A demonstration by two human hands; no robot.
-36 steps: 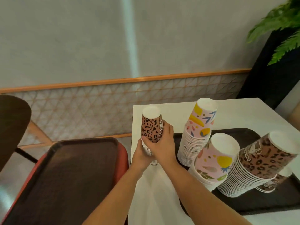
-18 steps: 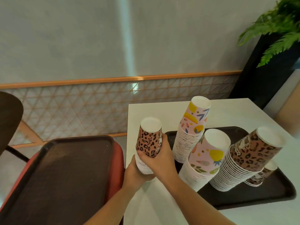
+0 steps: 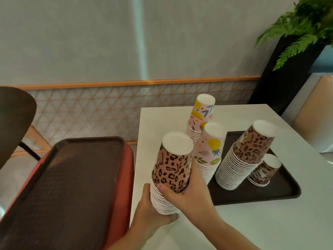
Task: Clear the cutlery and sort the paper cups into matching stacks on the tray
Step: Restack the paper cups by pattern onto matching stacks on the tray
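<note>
Both hands hold an upside-down stack of leopard-print paper cups above the white table's left edge. My left hand cups the stack's lower rims from underneath. My right hand wraps the top cup's side. On the dark tray stand two pink fruit-print stacks, one at the back and one nearer, a tall leopard stack and a short leopard stack. No cutlery is visible.
A second dark tray lies on a red chair seat at left, beside the white table. A dark chair back stands at far left. A black planter with a fern sits at back right, against the wall.
The held leopard stack has come lower and nearer to me, from beside the back fruit-print stack toward the table's front left. Both hands keep their grip.
</note>
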